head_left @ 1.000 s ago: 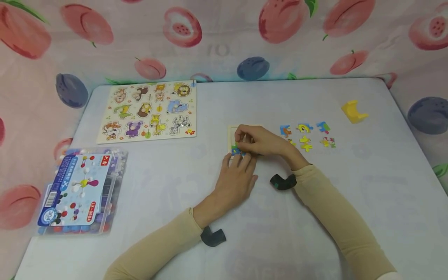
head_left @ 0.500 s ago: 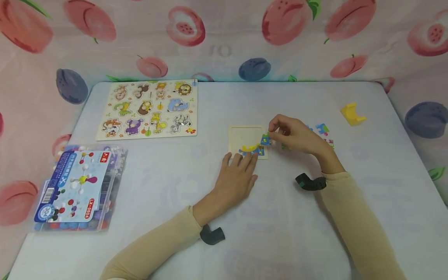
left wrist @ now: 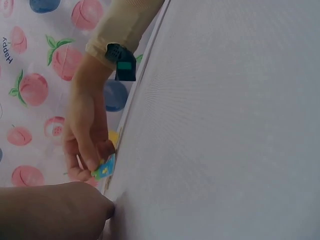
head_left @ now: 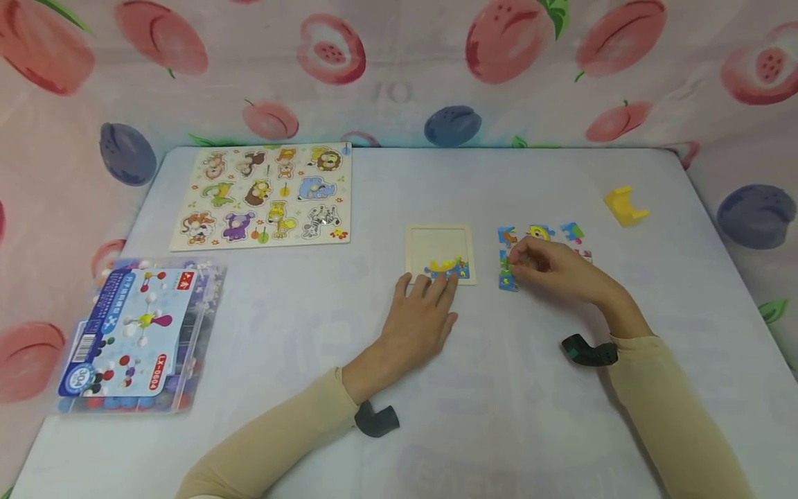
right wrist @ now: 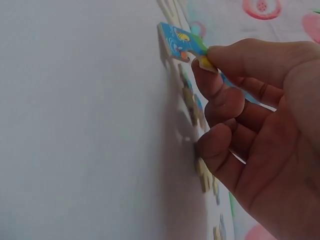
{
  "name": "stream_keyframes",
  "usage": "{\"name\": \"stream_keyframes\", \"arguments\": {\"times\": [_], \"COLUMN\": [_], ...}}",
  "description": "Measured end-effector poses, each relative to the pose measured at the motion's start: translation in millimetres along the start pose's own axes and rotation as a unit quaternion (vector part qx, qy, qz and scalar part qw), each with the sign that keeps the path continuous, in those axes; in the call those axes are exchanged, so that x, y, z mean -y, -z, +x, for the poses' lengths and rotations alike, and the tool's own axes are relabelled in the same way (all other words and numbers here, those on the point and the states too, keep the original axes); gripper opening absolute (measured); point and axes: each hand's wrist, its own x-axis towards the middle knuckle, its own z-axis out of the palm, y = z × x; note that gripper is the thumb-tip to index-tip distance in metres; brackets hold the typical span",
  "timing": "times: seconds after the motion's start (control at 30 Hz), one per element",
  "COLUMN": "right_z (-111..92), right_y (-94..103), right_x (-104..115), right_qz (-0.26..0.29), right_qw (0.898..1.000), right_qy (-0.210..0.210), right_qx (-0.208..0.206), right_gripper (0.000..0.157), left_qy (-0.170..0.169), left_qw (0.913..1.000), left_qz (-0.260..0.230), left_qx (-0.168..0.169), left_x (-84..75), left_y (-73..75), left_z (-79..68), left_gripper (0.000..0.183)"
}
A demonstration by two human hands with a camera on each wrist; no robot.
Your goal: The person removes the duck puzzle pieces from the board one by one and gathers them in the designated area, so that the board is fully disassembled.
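My right hand [head_left: 561, 274] pinches a blue and green jigsaw piece [right wrist: 181, 44] between thumb and index finger, its other fingers curled loosely behind. In the head view the held piece [head_left: 507, 278] appears beside the loose jigsaw pieces [head_left: 539, 232], some of which the hand covers. To the left lies a small square puzzle tray [head_left: 436, 244] with a few joined yellow and blue pieces [head_left: 447, 265] along its near side. Outstretched fingers of my left hand [head_left: 414, 322] rest at the tray's near edge, hiding part of it.
An animal puzzle board [head_left: 291, 190] lies at the back left. Nearer on the left is a clear plastic box [head_left: 202, 305] of coloured balls with a printed label. A yellow curved part [head_left: 625, 206] sits at the back right. Both wrists carry dark curved mounts [head_left: 377, 420].
My right hand has moved right, from over the tray to beside the loose pieces, carrying the jigsaw piece along. The left hand has stayed at the tray's edge.
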Motion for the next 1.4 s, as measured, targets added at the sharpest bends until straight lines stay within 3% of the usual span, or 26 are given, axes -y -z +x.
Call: {"name": "stream_keyframes", "arguments": {"times": [0.17,0.63,0.93,1.17,1.4], "right_z": [-12,-13,18,50,64], "right_y": [-0.4,-7.1,-13.9,-32.4,-46.7], "right_x": [3,-1,21,44,56], "right_qz": [-0.004,-0.063,-0.08,-0.073,-0.095], "right_qw": [1.0,0.997,0.993,0.988,0.984], "right_qy": [-0.009,0.043,0.082,0.124,0.13], "right_qx": [-0.002,-0.021,-0.001,0.049,0.075], "right_gripper": [0.012,0.007,0.013,0.026,0.027], "left_qy": [0.0,-0.005,0.0,0.006,0.004], "left_qw": [1.0,0.9999,0.9995,0.9989,0.9997], "left_qz": [-0.002,-0.008,-0.015,-0.023,-0.005], "left_qx": [-0.002,-0.014,-0.028,-0.041,-0.023], "left_x": [0.4,0.2,1.2,1.4,1.4], "left_y": [-0.9,-2.2,-4.0,-4.5,-3.8], "left_z": [0.1,0.2,-0.5,-0.5,0.5], "left_gripper": [0.056,0.056,0.056,0.055,0.053]}}
